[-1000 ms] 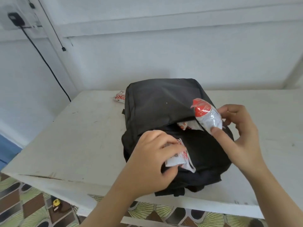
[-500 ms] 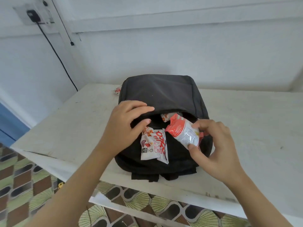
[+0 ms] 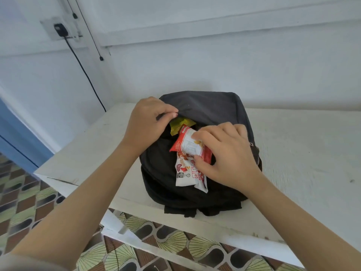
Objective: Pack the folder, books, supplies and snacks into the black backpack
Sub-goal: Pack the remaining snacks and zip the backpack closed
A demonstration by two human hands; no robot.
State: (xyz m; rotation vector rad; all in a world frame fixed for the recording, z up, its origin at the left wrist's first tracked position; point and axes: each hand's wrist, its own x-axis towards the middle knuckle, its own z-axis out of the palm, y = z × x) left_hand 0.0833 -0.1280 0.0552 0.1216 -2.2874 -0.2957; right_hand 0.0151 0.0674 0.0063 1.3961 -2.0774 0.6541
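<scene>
The black backpack [image 3: 213,108] lies on the white table [image 3: 304,153]. My left hand [image 3: 148,124] pinches the upper flap of its pocket opening and lifts it. My right hand [image 3: 224,155] holds a red-and-white snack packet [image 3: 185,145] at the pocket mouth. Under it a second white-and-red snack packet [image 3: 185,175] lies on the bag's front, partly covered by my fingers. A yellow snack wrapper [image 3: 178,124] sticks out of the opening just below my left thumb. The inside of the pocket is hidden.
The table's front edge [image 3: 175,216] runs close below the bag, with patterned floor tiles [image 3: 25,202] beyond it. A wall socket with a black plug [image 3: 60,29] and cable hangs at the upper left. A white wall stands right behind the bag.
My left hand moved up from the white packet to grip the pocket flap. My right hand brought the red-and-white packet down onto the pocket mouth. The yellow wrapper became visible.
</scene>
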